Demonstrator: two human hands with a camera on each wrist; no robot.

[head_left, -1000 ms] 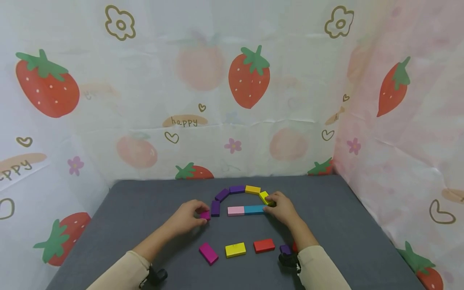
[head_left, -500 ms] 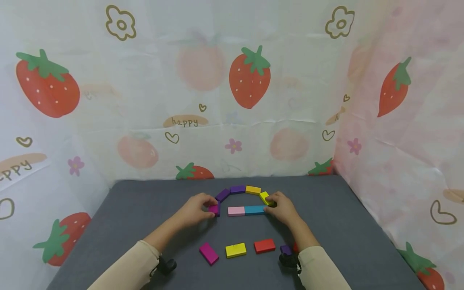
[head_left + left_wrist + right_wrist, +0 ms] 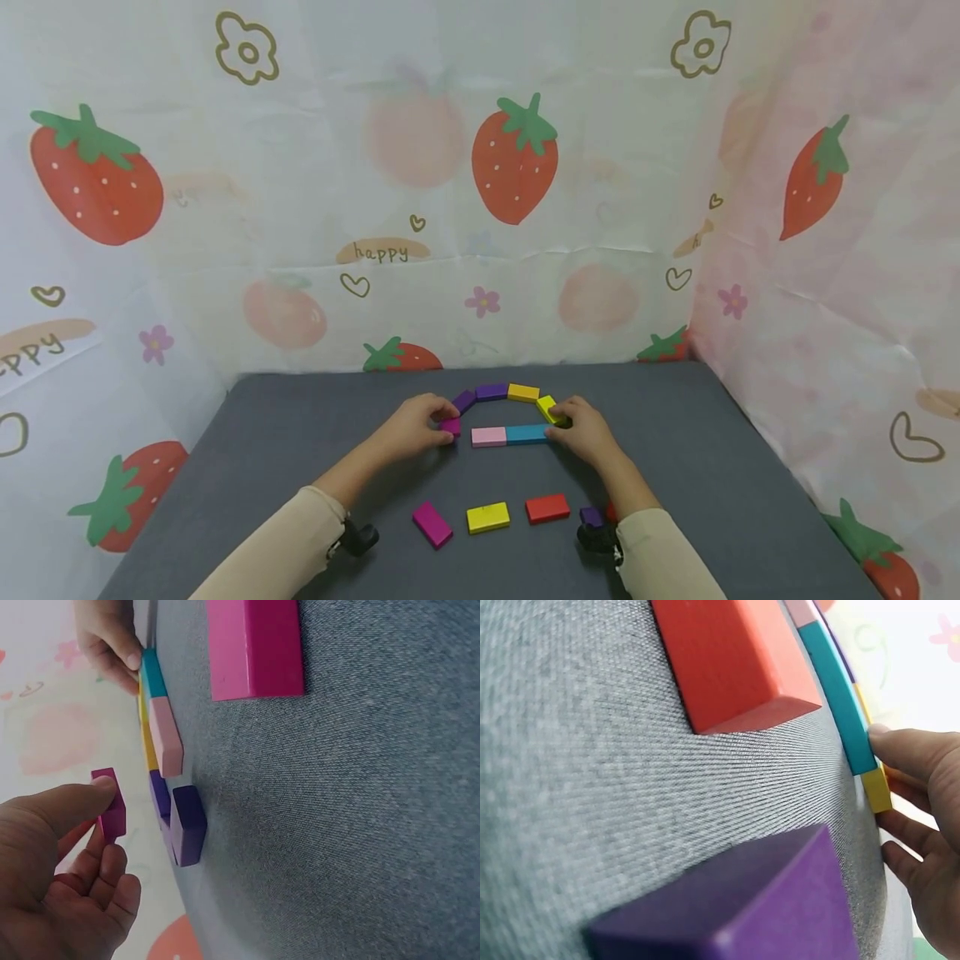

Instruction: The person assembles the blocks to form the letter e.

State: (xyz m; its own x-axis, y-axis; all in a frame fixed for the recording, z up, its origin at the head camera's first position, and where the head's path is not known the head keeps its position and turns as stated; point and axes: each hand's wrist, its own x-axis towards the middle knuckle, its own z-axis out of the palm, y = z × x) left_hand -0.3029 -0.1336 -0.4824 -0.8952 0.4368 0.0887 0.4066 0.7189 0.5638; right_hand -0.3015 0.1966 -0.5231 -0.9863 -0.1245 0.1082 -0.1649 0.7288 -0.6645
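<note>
My left hand [image 3: 415, 427] pinches a magenta block [image 3: 112, 810] between thumb and fingertips. In the left wrist view it is held off the table, near a purple block [image 3: 187, 825] at the left end of a curved row. My right hand [image 3: 588, 433] is at the row's other end, its thumb and fingers around a yellow block [image 3: 877, 790] partly hidden by them. The thumb tip lies close by the end of a blue block [image 3: 526, 434]. Touching that blue block end to end is a pink block [image 3: 488, 437], inside the curve.
Along the row's top stand purple [image 3: 491, 392] and yellow [image 3: 523, 392] blocks. Nearer on the grey cloth [image 3: 390, 562] lie a magenta block [image 3: 432, 525], a yellow block [image 3: 487, 517], a red block [image 3: 547, 509] and a purple block [image 3: 591, 517]. Another red one is mostly behind the right wrist.
My left hand has carried the magenta block rightward and slightly away, to the left end of the curved row, where it now covers the purple end block in the head view. My right hand stays put.
</note>
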